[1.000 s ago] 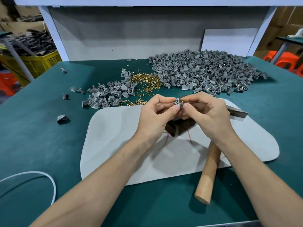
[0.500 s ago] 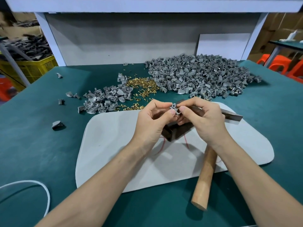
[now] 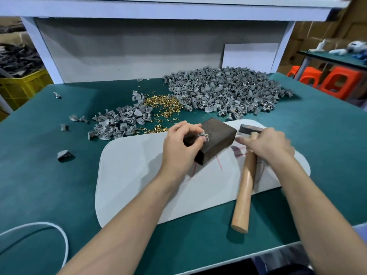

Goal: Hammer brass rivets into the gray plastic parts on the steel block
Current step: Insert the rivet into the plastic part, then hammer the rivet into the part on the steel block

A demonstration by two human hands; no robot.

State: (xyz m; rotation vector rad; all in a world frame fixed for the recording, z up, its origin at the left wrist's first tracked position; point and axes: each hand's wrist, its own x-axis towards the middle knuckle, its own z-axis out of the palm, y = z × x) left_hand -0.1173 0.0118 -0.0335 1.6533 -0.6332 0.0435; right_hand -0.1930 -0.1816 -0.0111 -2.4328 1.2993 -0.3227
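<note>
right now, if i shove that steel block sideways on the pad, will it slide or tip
The steel block looks solid and squat, so probably heavy for its size and unlikely to tip. Flat-sided on the pad, it should drag, not roll. The gray part the left hand pinches on it might shift.

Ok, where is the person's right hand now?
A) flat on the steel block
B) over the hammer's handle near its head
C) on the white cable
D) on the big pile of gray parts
B: the right hand lies over the handle of the hammer near its head, though blur hides whether it grips; the left hand pinches a gray part at the steel block.
</note>
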